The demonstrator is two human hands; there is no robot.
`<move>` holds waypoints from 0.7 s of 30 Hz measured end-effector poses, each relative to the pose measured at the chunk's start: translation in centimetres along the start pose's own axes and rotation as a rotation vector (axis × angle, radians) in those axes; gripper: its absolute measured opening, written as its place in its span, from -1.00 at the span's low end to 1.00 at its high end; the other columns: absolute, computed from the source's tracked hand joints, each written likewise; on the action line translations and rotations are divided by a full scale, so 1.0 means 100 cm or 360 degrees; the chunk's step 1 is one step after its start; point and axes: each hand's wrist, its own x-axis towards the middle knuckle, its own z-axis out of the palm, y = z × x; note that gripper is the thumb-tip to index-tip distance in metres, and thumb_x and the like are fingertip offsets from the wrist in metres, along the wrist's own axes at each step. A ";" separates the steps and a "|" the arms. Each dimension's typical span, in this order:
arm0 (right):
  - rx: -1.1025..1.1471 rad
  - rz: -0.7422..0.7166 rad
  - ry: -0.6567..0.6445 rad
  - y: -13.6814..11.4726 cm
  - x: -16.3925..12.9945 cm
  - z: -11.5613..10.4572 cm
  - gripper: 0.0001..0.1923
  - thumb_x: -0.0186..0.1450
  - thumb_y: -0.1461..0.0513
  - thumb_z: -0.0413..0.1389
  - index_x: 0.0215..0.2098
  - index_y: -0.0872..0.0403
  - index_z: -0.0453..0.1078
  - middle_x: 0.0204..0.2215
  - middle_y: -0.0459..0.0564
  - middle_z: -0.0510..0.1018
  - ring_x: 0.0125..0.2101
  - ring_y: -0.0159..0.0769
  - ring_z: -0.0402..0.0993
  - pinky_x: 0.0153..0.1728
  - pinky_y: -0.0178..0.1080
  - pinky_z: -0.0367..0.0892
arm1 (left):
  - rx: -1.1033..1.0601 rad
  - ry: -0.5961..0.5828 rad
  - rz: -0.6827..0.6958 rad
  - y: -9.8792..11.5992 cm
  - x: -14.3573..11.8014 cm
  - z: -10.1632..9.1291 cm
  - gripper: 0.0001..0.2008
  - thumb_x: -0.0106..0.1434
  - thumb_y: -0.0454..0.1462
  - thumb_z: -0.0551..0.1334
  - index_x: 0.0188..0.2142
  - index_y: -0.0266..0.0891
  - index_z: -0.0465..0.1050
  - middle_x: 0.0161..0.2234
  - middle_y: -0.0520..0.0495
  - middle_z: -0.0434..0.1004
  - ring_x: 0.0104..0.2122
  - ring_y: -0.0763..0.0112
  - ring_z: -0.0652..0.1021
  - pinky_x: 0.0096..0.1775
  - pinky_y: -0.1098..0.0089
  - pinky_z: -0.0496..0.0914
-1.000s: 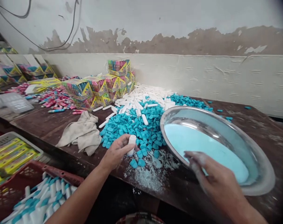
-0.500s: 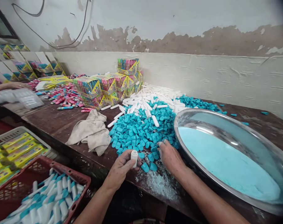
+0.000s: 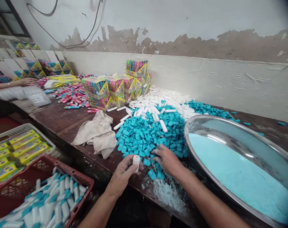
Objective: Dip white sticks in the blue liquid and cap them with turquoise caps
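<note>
The right hand [image 3: 166, 159], over the metal bowl [image 3: 265, 139] of blue powder a second ago, has crossed to the heap of blue caps [image 3: 148, 133] and now rests on its near edge, fingers curled down among the caps; whether they grip one cannot be told. The left hand [image 3: 123, 172] holds a small white tube [image 3: 136, 162] upright at the table edge, fingers closed around it. A crumpled cloth [image 3: 97, 134] lies just left of the heap; a red basket [image 3: 72, 177] of capped tubes sits below.
</note>
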 end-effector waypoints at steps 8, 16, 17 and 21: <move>-0.0294 0.0252 -0.0097 0.017 0.000 -0.014 -0.73 0.26 0.31 -0.11 -0.26 0.13 0.44 -0.32 0.07 0.48 -0.27 -0.27 0.39 -0.25 -0.33 0.23 | 0.0010 -0.0038 0.0019 -0.005 -0.001 0.004 -0.80 0.20 -0.23 0.12 -0.19 -0.26 0.31 -0.32 -0.07 0.41 -0.31 0.34 0.43 -0.30 0.35 0.35; -0.0352 0.0095 -0.0238 -0.002 0.010 -0.008 -0.62 0.17 0.43 -0.10 -0.07 0.17 0.30 -0.13 0.20 0.36 -0.27 -0.18 0.40 -0.29 -0.22 0.24 | 0.0056 -0.0066 0.0005 -0.001 -0.005 0.010 -0.79 0.20 -0.23 0.12 -0.20 -0.28 0.30 -0.34 -0.07 0.40 -0.32 0.36 0.43 -0.31 0.37 0.34; -0.0319 0.0085 -0.0232 0.000 0.009 -0.008 -0.63 0.15 0.43 -0.08 -0.07 0.19 0.29 -0.15 0.20 0.37 -0.25 -0.17 0.39 -0.27 -0.22 0.23 | 0.0072 -0.0089 0.0002 0.000 -0.006 0.010 -0.80 0.20 -0.23 0.11 -0.20 -0.28 0.30 -0.35 -0.06 0.40 -0.32 0.37 0.43 -0.31 0.38 0.33; 0.0423 0.0262 -0.0029 0.004 -0.001 -0.011 -0.78 0.08 0.38 0.03 -0.27 0.13 0.31 -0.37 0.00 0.44 -0.33 -0.24 0.39 -0.31 -0.23 0.27 | 0.0133 -0.0241 -0.0071 0.000 -0.007 0.013 -0.79 0.20 -0.22 0.10 -0.20 -0.29 0.29 -0.40 -0.03 0.39 -0.39 0.42 0.42 -0.38 0.44 0.31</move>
